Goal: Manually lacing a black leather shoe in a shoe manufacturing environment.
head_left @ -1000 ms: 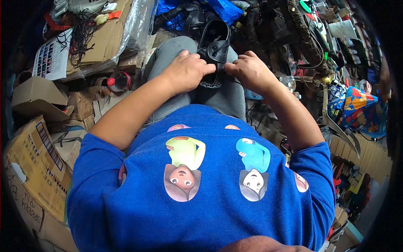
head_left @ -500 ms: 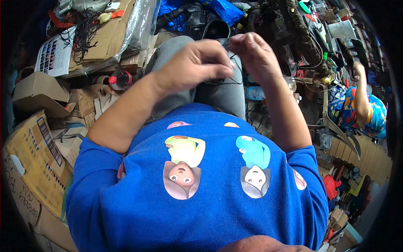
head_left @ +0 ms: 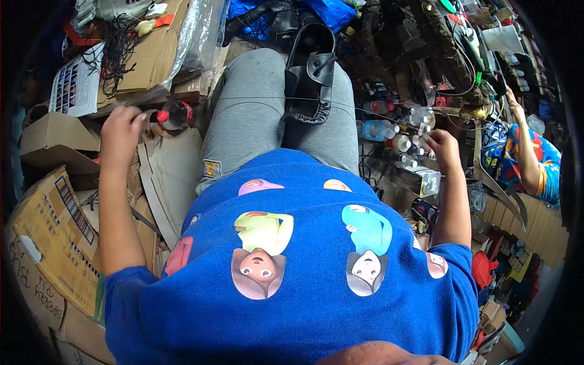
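A black leather shoe [head_left: 324, 73] rests between my grey-trousered thighs, its opening facing up and its near edge gathered in stitches. A thin dark thread [head_left: 255, 98] stretches sideways across it toward both hands. Out to the left, beside a bottle with a red cap [head_left: 174, 115], my left hand [head_left: 123, 129] is closed, with the thread's end running toward it. On the far right my right hand [head_left: 443, 146] is closed too, pinching the other side of the thread. Neither hand touches the shoe. Whether a needle is in either hand is too small to tell.
Several plastic bottles [head_left: 380, 130] stand right of my knees. Cardboard boxes [head_left: 58, 137] and flat cardboard [head_left: 155, 58] fill the left. A curved blade-like strip [head_left: 499, 191] is at the right, near another person's arm [head_left: 528, 146].
My hands have moved from close together over the shoe to wide apart on either side. The thread is now drawn out between them, and the shoe has come into full view.
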Demonstrator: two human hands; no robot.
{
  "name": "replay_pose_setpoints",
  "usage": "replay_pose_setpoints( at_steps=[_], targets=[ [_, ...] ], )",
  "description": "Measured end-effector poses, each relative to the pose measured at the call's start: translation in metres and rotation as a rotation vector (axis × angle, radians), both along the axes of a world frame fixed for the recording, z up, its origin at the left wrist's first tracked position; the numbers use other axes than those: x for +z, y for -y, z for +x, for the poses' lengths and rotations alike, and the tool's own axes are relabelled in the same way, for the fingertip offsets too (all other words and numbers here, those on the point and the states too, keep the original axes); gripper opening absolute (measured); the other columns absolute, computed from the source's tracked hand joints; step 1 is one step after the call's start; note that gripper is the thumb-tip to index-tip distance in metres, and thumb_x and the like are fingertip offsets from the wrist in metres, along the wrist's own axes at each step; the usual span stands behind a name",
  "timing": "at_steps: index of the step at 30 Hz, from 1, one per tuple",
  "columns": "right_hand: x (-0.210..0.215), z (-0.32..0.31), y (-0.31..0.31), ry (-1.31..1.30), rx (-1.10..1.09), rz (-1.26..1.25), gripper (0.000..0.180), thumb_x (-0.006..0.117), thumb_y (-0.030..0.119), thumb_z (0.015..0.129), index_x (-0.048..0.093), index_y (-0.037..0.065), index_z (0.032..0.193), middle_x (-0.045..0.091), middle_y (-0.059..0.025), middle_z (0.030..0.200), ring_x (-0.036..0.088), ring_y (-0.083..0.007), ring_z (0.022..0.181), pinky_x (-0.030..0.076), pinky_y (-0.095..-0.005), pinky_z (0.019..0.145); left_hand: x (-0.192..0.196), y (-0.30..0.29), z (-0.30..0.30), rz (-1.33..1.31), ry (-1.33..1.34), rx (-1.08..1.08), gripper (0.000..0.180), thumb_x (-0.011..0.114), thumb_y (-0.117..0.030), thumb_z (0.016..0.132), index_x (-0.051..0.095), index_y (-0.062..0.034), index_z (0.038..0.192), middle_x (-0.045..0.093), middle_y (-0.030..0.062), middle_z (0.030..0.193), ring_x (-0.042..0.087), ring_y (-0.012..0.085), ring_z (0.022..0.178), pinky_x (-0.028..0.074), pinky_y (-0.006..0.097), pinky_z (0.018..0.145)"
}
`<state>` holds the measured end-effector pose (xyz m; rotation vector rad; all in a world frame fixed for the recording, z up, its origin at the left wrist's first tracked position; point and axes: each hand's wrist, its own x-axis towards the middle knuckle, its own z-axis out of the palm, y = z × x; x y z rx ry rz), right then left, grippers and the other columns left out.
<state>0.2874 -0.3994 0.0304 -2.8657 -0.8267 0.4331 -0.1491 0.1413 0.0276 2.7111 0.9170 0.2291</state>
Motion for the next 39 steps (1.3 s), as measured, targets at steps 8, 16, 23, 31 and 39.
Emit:
replay_pose_setpoints(
  at_steps=[8, 16, 23, 31, 39],
  targets=[
    [0.005, -0.051, -0.111, -0.309, 0.154, 0.264, 0.023, 0.066, 0.005, 0.078, 0.07, 0.006, 0.101, 0.066, -0.0116, 0.09, 0.062, -0.0216, 0.09, 0.049, -0.0319, 0.082, 0.012, 0.089, 0.105, -0.318, 0.101, -0.359, 0.034, 0.07, -0.016, 0.077, 0.066, -0.006, 0.109, 0.06, 0.0147, 0.094, 0.059, 0.0311, 0.087, 0.047, 0.037, 0.077],
    [0.001, -0.073, -0.217, -0.558, 0.349, 0.46, 0.013, 0.066, 0.0, 0.079, 0.069, 0.003, 0.091, 0.063, -0.0024, 0.09, 0.06, -0.0108, 0.084, 0.049, -0.0265, 0.076, -0.03, 0.127, 0.231, -0.51, 0.337, -0.727, 0.065, 0.074, -0.021, 0.075, 0.048, -0.0113, 0.133, 0.054, 0.0144, 0.127, 0.054, 0.0284, 0.116, 0.043, 0.037, 0.098],
    [-0.01, -0.069, -0.215, -0.506, 0.461, 0.417, 0.014, 0.069, -0.001, 0.074, 0.07, 0.007, 0.086, 0.059, -0.0023, 0.085, 0.06, -0.0138, 0.084, 0.049, -0.0279, 0.077, -0.047, 0.111, 0.249, -1.171, 0.208, -0.591, 0.075, 0.082, -0.009, 0.065, 0.042, -0.0021, 0.129, 0.056, 0.0111, 0.122, 0.053, 0.0145, 0.11, 0.044, 0.029, 0.094],
    [-0.013, -0.087, -0.215, -0.543, 0.557, 0.504, 0.019, 0.073, 0.005, 0.072, 0.072, 0.01, 0.09, 0.063, -0.0058, 0.083, 0.063, -0.0173, 0.08, 0.049, -0.0295, 0.073, -0.039, 0.114, 0.253, -1.206, 0.016, -0.787, 0.034, 0.079, -0.013, 0.069, 0.068, -0.0019, 0.099, 0.067, 0.0026, 0.093, 0.059, 0.0106, 0.09, 0.045, 0.026, 0.087],
    [-0.021, -0.1, -0.202, -0.409, 0.496, 0.592, 0.022, 0.07, 0.001, 0.073, 0.073, 0.012, 0.092, 0.063, -0.0063, 0.082, 0.064, -0.0184, 0.077, 0.051, -0.031, 0.069, -0.04, 0.111, 0.253, -0.923, -0.014, -1.004, 0.028, 0.066, -0.01, 0.075, 0.07, -0.0051, 0.103, 0.067, 0.0083, 0.092, 0.062, 0.0188, 0.088, 0.046, 0.03, 0.085]
  ],
)
